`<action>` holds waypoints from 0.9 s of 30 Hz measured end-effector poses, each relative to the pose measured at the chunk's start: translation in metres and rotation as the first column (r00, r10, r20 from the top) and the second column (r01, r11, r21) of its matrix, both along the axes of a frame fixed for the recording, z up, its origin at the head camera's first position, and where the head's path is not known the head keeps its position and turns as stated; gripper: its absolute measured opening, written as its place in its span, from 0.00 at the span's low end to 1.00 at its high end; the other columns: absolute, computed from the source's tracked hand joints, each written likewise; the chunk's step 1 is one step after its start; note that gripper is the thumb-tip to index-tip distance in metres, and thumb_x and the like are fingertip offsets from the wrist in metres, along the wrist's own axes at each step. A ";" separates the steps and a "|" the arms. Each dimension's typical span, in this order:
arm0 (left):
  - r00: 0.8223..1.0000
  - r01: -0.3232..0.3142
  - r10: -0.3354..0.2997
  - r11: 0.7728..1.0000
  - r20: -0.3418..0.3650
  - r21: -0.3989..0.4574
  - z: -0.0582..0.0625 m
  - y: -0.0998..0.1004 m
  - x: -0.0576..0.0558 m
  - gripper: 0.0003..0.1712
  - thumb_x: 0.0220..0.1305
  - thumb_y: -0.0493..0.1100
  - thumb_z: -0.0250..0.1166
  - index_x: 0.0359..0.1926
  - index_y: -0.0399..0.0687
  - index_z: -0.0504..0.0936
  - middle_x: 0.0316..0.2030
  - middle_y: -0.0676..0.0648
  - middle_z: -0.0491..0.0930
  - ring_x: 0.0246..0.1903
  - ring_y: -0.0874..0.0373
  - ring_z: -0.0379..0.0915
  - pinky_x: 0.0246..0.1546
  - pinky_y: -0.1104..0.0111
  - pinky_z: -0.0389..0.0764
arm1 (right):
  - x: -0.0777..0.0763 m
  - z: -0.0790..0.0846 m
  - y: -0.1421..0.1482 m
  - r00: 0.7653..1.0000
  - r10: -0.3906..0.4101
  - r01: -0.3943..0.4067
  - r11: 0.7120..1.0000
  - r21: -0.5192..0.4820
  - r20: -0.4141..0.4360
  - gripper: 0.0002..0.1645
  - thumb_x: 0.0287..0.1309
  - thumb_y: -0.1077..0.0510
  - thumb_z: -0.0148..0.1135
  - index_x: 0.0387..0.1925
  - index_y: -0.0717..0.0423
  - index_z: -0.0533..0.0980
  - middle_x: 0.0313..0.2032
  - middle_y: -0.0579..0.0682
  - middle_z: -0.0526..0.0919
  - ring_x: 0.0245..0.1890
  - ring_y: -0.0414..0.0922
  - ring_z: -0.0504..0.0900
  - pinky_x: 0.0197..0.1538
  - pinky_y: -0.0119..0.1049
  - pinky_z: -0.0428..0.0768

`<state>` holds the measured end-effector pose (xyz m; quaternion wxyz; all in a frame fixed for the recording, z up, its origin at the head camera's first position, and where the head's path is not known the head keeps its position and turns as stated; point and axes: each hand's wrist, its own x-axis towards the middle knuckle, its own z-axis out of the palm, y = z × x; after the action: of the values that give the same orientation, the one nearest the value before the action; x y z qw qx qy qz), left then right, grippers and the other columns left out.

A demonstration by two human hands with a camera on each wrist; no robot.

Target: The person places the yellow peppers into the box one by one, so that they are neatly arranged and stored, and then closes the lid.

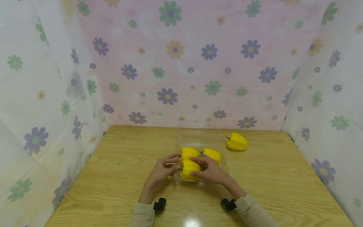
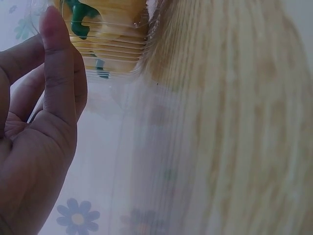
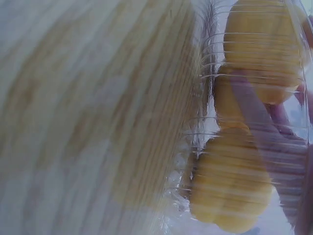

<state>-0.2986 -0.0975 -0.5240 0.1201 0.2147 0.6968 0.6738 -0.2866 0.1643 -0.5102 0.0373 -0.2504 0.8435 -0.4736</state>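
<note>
A clear plastic clamshell box [image 1: 226, 165] holds three yellow bell peppers, its lid [image 1: 197, 135] folded back toward the rear wall. My right hand [image 1: 211, 169] reaches over the box and grips the front-left bell pepper [image 1: 189, 169] between thumb and fingers. Behind that one sits another bell pepper [image 1: 189, 151]; a third bell pepper [image 1: 212, 154] lies to the right. At the box's left side, my left hand [image 1: 161, 171] touches the edge with its fingers spread. In the left wrist view, green stems [image 2: 80, 19] show through the ridged plastic.
One more yellow bell pepper [image 1: 237, 141] lies on the wooden table [image 1: 271, 177], right of the box. Flower-patterned cloth [image 1: 176, 56] hangs around the table at the back and both sides. A black wrist camera [image 1: 160, 204] sits at each cuff.
</note>
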 end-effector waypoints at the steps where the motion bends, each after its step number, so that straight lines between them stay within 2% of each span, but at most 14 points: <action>1: 1.000 0.000 0.000 1.000 0.001 -0.002 0.000 0.000 0.000 0.23 0.71 0.32 0.63 0.65 0.29 0.76 0.76 0.38 0.61 0.45 0.46 0.82 0.31 0.71 0.84 | 0.000 0.000 0.000 1.000 -0.003 0.003 1.000 0.001 0.001 0.35 0.58 0.46 0.75 0.66 0.47 0.77 0.59 0.51 0.77 0.59 0.52 0.77 0.63 0.55 0.78; 5: 1.000 0.003 -0.002 1.000 0.002 -0.017 0.000 -0.001 -0.001 0.24 0.71 0.33 0.63 0.65 0.29 0.75 0.76 0.38 0.60 0.43 0.50 0.82 0.32 0.71 0.84 | 0.002 0.002 -0.002 1.000 -0.004 0.004 1.000 -0.009 -0.015 0.35 0.58 0.46 0.75 0.65 0.48 0.77 0.58 0.51 0.77 0.58 0.52 0.78 0.62 0.55 0.79; 10: 1.000 0.001 -0.001 1.000 -0.018 -0.019 0.002 -0.002 -0.002 0.23 0.72 0.33 0.63 0.65 0.29 0.76 0.76 0.38 0.60 0.42 0.54 0.82 0.33 0.71 0.84 | 0.003 0.003 -0.003 0.994 -0.016 0.014 1.000 -0.026 -0.112 0.35 0.56 0.47 0.77 0.63 0.54 0.79 0.54 0.51 0.78 0.55 0.50 0.78 0.59 0.56 0.80; 17: 1.000 -0.016 0.016 1.000 -0.013 -0.019 0.004 -0.003 -0.004 0.22 0.72 0.33 0.63 0.64 0.31 0.77 0.76 0.41 0.62 0.43 0.53 0.82 0.32 0.72 0.83 | 0.002 0.004 -0.007 0.985 -0.046 0.041 0.999 -0.030 -0.169 0.34 0.52 0.49 0.80 0.60 0.53 0.81 0.53 0.48 0.80 0.52 0.46 0.77 0.55 0.51 0.82; 19: 1.000 -0.008 0.008 1.000 -0.017 -0.011 0.003 -0.004 -0.003 0.23 0.72 0.33 0.63 0.64 0.29 0.76 0.76 0.38 0.60 0.43 0.53 0.82 0.32 0.72 0.83 | 0.002 0.003 -0.009 0.982 -0.059 0.054 0.998 -0.032 -0.177 0.32 0.52 0.49 0.80 0.58 0.53 0.82 0.53 0.48 0.80 0.52 0.47 0.78 0.55 0.51 0.82; 22: 1.000 0.003 -0.003 1.000 -0.006 0.005 0.002 -0.003 -0.002 0.23 0.72 0.33 0.62 0.65 0.27 0.75 0.76 0.37 0.59 0.40 0.54 0.81 0.31 0.72 0.83 | 0.003 0.002 -0.010 0.975 -0.095 0.079 0.993 -0.084 -0.199 0.26 0.53 0.53 0.79 0.54 0.54 0.83 0.51 0.50 0.80 0.50 0.49 0.79 0.55 0.52 0.82; 27: 1.000 -0.008 0.008 1.000 0.003 0.006 0.001 -0.002 -0.002 0.24 0.72 0.32 0.62 0.66 0.27 0.74 0.76 0.40 0.61 0.38 0.52 0.79 0.31 0.72 0.83 | 0.020 0.029 -0.015 0.965 -0.188 0.141 0.959 -0.246 -0.182 0.19 0.55 0.64 0.75 0.47 0.69 0.82 0.47 0.67 0.78 0.47 0.66 0.79 0.51 0.64 0.82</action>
<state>-0.3004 -0.0991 -0.5235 0.1177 0.2111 0.6956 0.6766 -0.2662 0.1488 -0.4812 -0.1181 -0.2288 0.8001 -0.5418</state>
